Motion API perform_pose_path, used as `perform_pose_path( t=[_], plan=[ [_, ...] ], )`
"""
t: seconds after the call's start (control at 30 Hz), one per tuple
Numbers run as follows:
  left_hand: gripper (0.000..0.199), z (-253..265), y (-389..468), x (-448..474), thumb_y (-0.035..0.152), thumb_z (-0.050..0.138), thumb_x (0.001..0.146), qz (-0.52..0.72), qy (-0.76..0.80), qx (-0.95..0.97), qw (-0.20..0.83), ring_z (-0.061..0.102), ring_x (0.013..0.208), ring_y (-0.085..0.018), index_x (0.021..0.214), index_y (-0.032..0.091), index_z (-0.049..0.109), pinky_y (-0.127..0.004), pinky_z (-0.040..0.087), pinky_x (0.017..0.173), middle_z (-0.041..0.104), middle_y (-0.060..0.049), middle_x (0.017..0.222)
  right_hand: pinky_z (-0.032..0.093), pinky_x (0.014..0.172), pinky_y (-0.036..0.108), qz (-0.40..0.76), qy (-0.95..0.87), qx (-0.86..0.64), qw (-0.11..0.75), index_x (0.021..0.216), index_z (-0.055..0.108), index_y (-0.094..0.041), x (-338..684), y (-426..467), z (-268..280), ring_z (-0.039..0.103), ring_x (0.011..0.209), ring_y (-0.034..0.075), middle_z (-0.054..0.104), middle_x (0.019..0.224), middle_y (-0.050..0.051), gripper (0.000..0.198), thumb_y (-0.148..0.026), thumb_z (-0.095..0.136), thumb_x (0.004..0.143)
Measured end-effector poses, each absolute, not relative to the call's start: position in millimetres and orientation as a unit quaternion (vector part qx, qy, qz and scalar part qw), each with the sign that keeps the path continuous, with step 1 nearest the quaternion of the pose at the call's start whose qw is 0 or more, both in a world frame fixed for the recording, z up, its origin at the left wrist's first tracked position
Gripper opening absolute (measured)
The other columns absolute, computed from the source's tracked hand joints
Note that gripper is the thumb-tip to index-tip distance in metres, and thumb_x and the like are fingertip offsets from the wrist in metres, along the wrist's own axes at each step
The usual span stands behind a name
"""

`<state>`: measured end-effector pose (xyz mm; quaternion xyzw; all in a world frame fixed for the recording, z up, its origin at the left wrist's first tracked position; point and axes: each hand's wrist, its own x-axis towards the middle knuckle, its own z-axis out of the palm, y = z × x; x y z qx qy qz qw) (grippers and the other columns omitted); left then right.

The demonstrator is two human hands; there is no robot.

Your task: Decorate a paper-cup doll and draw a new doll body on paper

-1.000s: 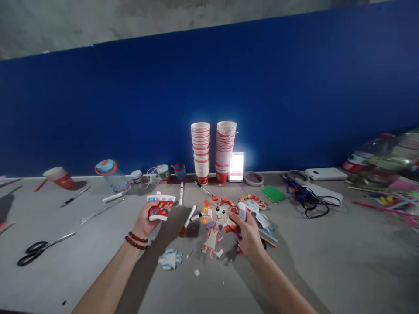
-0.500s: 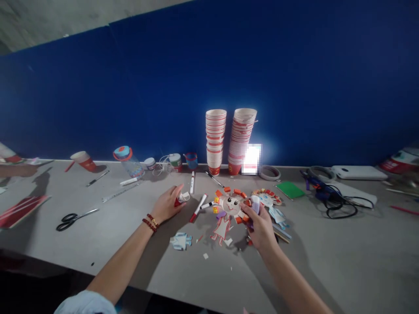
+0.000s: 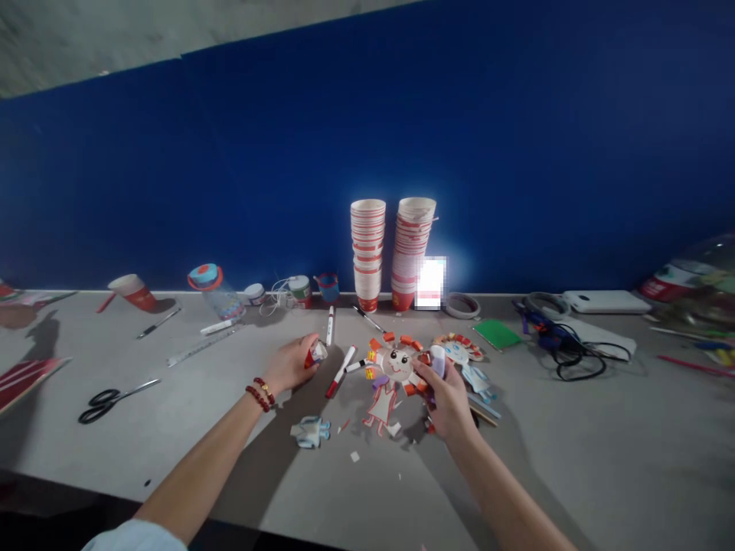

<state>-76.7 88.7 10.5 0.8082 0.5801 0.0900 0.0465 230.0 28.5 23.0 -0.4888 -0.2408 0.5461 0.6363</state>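
Head view: I logged one paper doll (image 3: pixel 396 366), front and centre over the surface (image 3: pixel 356 497); right hand (image 3: pixel 451 398) pinching its rim, presumably to leave the drawn face clear, with a pale object (image 3: pixel 438 361) in the same grip. Left hand (image 3: pixel 292 363): fingers closed round a red piece (image 3: pixel 315 354). Cups (image 3: pixel 367 256): two nested stacks, probably to save room.

- One head-worn view, set on the near side of the cups (image 3: pixel 368 252), looking forward and slightly down.
- It faces the panel (image 3: pixel 264 153) behind the cups.
- Wide; the fingers (image 3: pixel 428 375) show nearer than the cups.
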Motion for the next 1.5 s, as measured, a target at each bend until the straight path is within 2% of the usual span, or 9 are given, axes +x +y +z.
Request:
perform_pose_path(
  t=[0.2, 0.37, 0.5, 0.57, 0.7, 0.9, 1.1, 1.37, 1.5],
  plan=[
    [0.052, 10, 84, -74, 0.032, 0.065, 0.081, 0.093, 0.594, 0.798, 0.038, 0.067, 0.097, -0.026, 0.13, 0.026, 0.051, -0.031, 0.047, 0.08, 0.07, -0.007, 0.103, 0.038, 0.038, 0.013, 0.57, -0.228, -0.477, 0.629, 0.083, 0.057, -0.02, 229, 29, 20, 0.047, 0.045, 0.005, 0.056, 0.059, -0.008, 0.049, -0.036, 0.092, 0.052],
    [0.056, 11, 83, -70, 0.044, 0.069, 0.081, 0.106, 0.589, 0.8, 0.036, 0.061, 0.111, -0.027, 0.13, 0.025, 0.051, -0.033, 0.046, 0.09, 0.063, -0.01, 0.123, 0.039, 0.038, 0.014, 0.567, -0.231, -0.475, 0.632, 0.083, 0.057, -0.02, 230, 28, 20, 0.049, 0.044, 0.006, 0.055, 0.059, -0.009, 0.05, -0.036, 0.092, 0.051],
    [0.049, 10, 91, -72, 0.048, 0.072, 0.08, 0.081, 0.59, 0.802, 0.048, 0.064, 0.096, -0.026, 0.12, 0.023, 0.058, -0.037, 0.05, 0.084, 0.068, -0.008, 0.106, 0.039, 0.038, 0.015, 0.57, -0.233, -0.469, 0.633, 0.084, 0.057, -0.02, 229, 27, 22, 0.05, 0.043, 0.006, 0.057, 0.059, -0.009, 0.051, -0.036, 0.092, 0.052],
    [0.04, 9, 99, -73, 0.047, 0.069, 0.085, 0.062, 0.581, 0.809, 0.06, 0.064, 0.091, -0.022, 0.115, 0.021, 0.061, -0.038, 0.051, 0.082, 0.067, -0.007, 0.105, 0.04, 0.038, 0.015, 0.57, -0.225, -0.474, 0.633, 0.085, 0.057, -0.02, 228, 26, 25, 0.05, 0.043, 0.006, 0.058, 0.06, -0.008, 0.052, -0.036, 0.092, 0.05],
    [0.032, 9, 121, -73, 0.038, 0.06, 0.095, 0.028, 0.567, 0.82, 0.076, 0.063, 0.098, -0.021, 0.119, 0.016, 0.06, -0.041, 0.054, 0.085, 0.061, -0.009, 0.12, 0.041, 0.038, 0.015, 0.568, -0.218, -0.475, 0.636, 0.086, 0.057, -0.02, 228, 26, 27, 0.049, 0.041, 0.006, 0.058, 0.058, -0.009, 0.055, -0.036, 0.093, 0.047],
    [0.032, 5, 131, -72, 0.035, 0.06, 0.095, 0.012, 0.588, 0.806, 0.06, 0.061, 0.108, -0.023, 0.122, 0.017, 0.059, -0.045, 0.053, 0.091, 0.059, -0.01, 0.125, 0.034, 0.036, 0.012, 0.563, -0.223, -0.48, 0.635, 0.088, 0.057, -0.02, 229, 26, 27, 0.047, 0.041, 0.005, 0.054, 0.055, -0.01, 0.054, -0.037, 0.092, 0.05],
    [0.033, -6, 118, -77, 0.036, 0.059, 0.096, 0.029, 0.651, 0.756, 0.053, 0.061, 0.107, -0.023, 0.123, 0.018, 0.059, -0.044, 0.053, 0.09, 0.059, -0.01, 0.126, 0.036, 0.037, 0.013, 0.575, -0.215, -0.471, 0.633, 0.088, 0.057, -0.02, 229, 26, 28, 0.047, 0.042, 0.005, 0.056, 0.058, -0.01, 0.056, -0.035, 0.093, 0.048],
    [0.03, -6, 106, -87, 0.037, 0.06, 0.095, 0.158, 0.646, 0.74, 0.105, 0.064, 0.097, -0.02, 0.119, 0.018, 0.06, -0.039, 0.055, 0.084, 0.063, -0.009, 0.116, 0.036, 0.037, 0.014, 0.573, -0.219, -0.464, 0.639, 0.084, 0.056, -0.02, 228, 25, 30, 0.047, 0.041, 0.006, 0.054, 0.055, -0.01, 0.052, -0.032, 0.092, 0.047],
    [0.064, 7, 107, -92, 0.041, 0.069, 0.085, 0.304, 0.62, 0.715, 0.11, 0.066, 0.094, -0.021, 0.14, 0.023, 0.043, -0.037, 0.052, 0.088, 0.066, -0.007, 0.112, 0.037, 0.037, 0.014, 0.569, -0.226, -0.468, 0.638, 0.082, 0.056, -0.02, 228, 26, 27, 0.047, 0.041, 0.006, 0.055, 0.055, -0.01, 0.052, -0.03, 0.092, 0.046]
  ],
)
